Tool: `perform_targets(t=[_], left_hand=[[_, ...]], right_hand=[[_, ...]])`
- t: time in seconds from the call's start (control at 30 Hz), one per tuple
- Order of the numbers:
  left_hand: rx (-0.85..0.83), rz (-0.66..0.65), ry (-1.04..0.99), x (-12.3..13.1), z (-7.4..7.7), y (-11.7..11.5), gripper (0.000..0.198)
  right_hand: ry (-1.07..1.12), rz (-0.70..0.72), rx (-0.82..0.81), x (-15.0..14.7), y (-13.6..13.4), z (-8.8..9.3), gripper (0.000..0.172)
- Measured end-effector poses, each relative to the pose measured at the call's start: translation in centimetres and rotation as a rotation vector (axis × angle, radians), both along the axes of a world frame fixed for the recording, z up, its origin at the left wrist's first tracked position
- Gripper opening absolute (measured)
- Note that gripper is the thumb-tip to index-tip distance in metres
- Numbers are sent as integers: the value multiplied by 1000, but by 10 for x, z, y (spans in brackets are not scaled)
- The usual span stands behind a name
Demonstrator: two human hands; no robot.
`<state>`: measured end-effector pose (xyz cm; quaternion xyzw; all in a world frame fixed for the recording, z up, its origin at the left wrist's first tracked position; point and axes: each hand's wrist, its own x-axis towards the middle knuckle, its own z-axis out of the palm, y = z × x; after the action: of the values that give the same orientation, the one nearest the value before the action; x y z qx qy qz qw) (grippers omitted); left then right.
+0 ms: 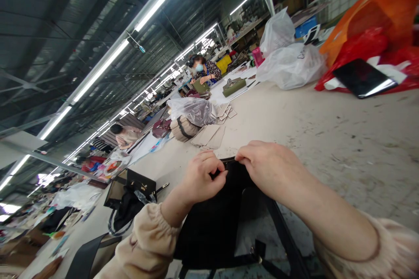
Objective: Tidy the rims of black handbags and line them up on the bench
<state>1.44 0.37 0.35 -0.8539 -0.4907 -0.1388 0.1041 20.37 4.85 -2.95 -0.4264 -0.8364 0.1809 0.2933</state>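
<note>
A black bag (209, 226) lies on the table right in front of me, its straps and a metal ring toward the near edge. Both hands pinch its far top edge, where a thin line like a zipper shows. My left hand (206, 174) has thumb and forefinger closed on that edge. A short gap to the right, my right hand (265, 165) grips the same edge with bent fingers. Just beyond the hands are flat beige card pieces (209, 136) and a strapped beige bundle (184, 129).
A dark handbag (140, 183) stands to the left. At the right lie a black tablet-like slab (363, 78), red and orange plastic bags (376, 22) and white plastic bags (291, 65). Farther along the table (278, 117), a masked person (206, 72) works near a green bag (234, 87).
</note>
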Motion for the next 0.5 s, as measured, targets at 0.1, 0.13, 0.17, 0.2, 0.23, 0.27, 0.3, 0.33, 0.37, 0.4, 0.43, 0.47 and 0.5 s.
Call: perform_targets(t=[0.1, 0.13, 0.17, 0.2, 0.23, 0.27, 0.3, 0.33, 0.37, 0.4, 0.43, 0.47, 0.5], left_hand=[[-45, 116, -13, -4, 2, -4, 3], [-53, 160, -1, -6, 3, -6, 3], [-56, 197, 17, -7, 4, -8, 6], [-51, 220, 37, -9, 5, -10, 8], [-43, 228, 61, -10, 6, -12, 9], [-32, 224, 81, -11, 7, -13, 8], [-20, 218, 96, -12, 7, -15, 7], [-3, 210, 104, -13, 7, -16, 7], [14, 205, 106, -13, 6, -16, 7], [31, 202, 103, -14, 5, -16, 8], [42, 193, 100, -15, 4, -16, 10], [46, 177, 100, -15, 3, -15, 11], [44, 156, 105, -15, 2, -13, 11]], right_hand=[[5, 9, -3, 0, 0, -2, 26], [5, 7, -4, 1, 1, -2, 26], [6, 5, -3, 1, 1, -3, 26], [7, 1, -2, 1, 1, -3, 25], [8, -3, 0, 2, 1, -3, 25], [9, -7, 3, 2, 1, -3, 25], [8, -10, 4, 1, 1, -3, 25], [7, -12, 5, 1, 0, -3, 25], [5, -13, 4, 1, 0, -3, 24], [2, -14, 2, 0, 0, -2, 24], [0, -16, 2, 0, -1, -2, 24], [-3, -18, 1, 0, -1, -2, 24], [-7, -19, 0, 0, -1, -2, 24]])
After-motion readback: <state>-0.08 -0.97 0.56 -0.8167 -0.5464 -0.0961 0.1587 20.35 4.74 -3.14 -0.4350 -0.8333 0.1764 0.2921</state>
